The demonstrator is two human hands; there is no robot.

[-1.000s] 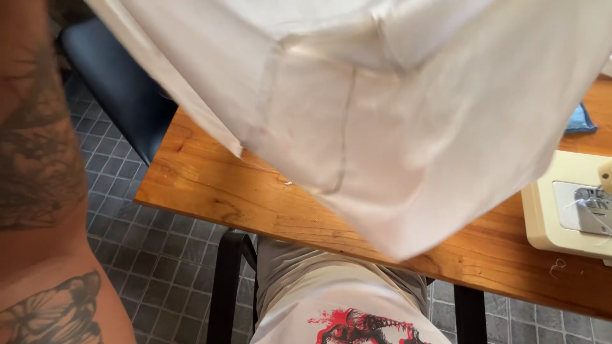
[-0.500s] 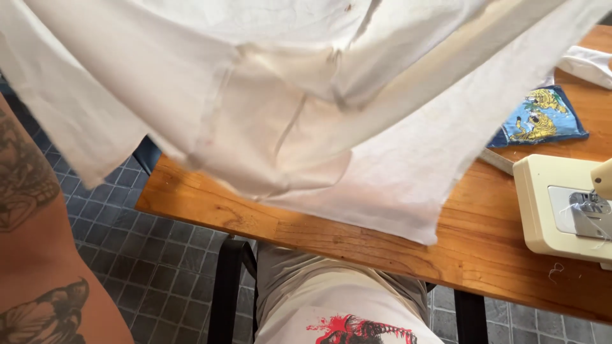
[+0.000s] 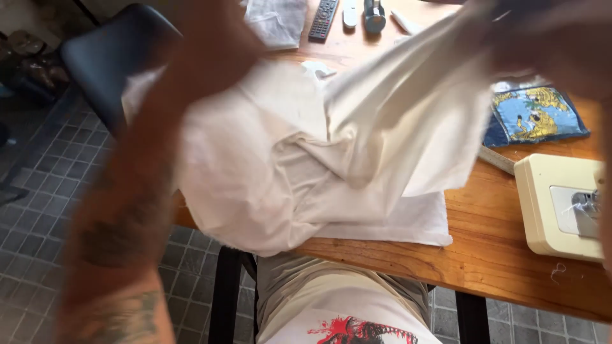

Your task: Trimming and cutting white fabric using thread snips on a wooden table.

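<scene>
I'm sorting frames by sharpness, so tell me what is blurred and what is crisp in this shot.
Head view: the left forearm and right hand are heavily motion-smeared, the hand's grip unreadable; the white cloth is soft near them; the wooden table, cream sewing machine, blue printed pouch and remote control are sharp in even daylight, without glare.

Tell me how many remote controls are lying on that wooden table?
1. A dark remote control lies at the table's far edge, left of two small objects. The big white cloth covers much of the top, so others may be hidden.
</scene>
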